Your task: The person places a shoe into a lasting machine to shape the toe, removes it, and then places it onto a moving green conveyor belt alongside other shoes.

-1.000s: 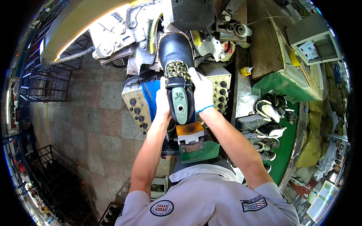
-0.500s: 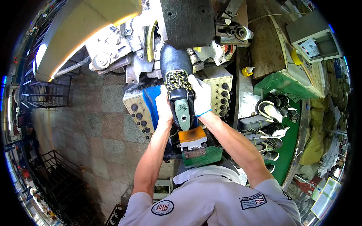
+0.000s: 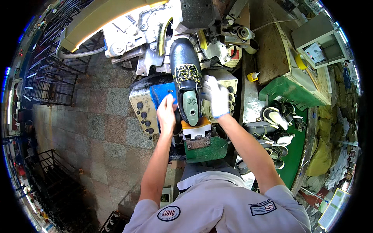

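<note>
A black lace-up shoe [image 3: 185, 58] with yellow-flecked laces sits on a green last [image 3: 190, 106], toe pointing away from me into a machine. The heel end rests by an orange-brown pad [image 3: 195, 126]. My left hand [image 3: 167, 112] is just left of the shoe, in front of a blue panel [image 3: 162, 93]; its fingers are loosely bent, thumb apart, with nothing seen in them. To the shoe's right, my right hand [image 3: 218, 97], in a white glove, is off the shoe with fingers stretched out and blurred by motion.
A dark machine block [image 3: 193, 15] overhangs beyond the toe, with metal plates [image 3: 149, 64] beside it. Control boxes with black knobs [image 3: 143, 112] flank the shoe. At right, several shoe uppers [image 3: 258, 127] lie on a green surface [image 3: 297, 143]. A yellow lamp arm [image 3: 93, 25] hangs upper left.
Both hands have let go of the shoe's sides and moved apart, the right one outward. The toe, formerly partly hidden beneath the dark block, now shows fully. The view has shifted slightly.
</note>
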`<state>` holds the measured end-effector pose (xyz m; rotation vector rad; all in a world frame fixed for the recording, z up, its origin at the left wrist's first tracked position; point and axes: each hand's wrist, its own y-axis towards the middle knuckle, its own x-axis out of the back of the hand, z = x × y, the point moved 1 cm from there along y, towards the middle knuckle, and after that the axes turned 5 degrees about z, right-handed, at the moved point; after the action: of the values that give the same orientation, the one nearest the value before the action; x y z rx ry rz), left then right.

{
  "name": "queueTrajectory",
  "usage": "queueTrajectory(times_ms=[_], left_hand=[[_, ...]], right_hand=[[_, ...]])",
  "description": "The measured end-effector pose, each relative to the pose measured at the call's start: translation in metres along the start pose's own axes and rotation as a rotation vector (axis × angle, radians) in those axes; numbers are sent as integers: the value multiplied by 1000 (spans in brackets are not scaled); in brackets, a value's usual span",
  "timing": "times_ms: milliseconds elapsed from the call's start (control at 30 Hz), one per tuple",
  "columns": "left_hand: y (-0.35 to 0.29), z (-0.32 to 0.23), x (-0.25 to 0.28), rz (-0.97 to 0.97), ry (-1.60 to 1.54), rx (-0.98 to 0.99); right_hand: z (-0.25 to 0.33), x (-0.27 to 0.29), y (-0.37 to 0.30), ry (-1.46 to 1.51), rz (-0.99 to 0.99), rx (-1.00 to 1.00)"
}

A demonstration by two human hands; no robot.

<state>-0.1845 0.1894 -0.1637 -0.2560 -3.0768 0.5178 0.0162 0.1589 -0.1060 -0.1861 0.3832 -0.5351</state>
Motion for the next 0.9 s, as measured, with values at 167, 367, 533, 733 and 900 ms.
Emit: queueTrajectory(times_ms=[167, 367, 533, 733, 900], left_hand=[[-87, 138, 17, -114, 764, -23], [-75, 147, 7, -160, 515, 30], [-70, 146, 15, -157, 505, -3], [-151, -2, 49, -260, 677, 53], [-215, -144, 27, -351, 967, -271]], right_hand=[[9, 91, -58, 179, 61, 48], [19, 139, -110, 55, -108, -3], [24, 143, -123, -8, -101, -74], [55, 93, -162, -140, 65, -52], [70, 12, -205, -230, 437, 85]])
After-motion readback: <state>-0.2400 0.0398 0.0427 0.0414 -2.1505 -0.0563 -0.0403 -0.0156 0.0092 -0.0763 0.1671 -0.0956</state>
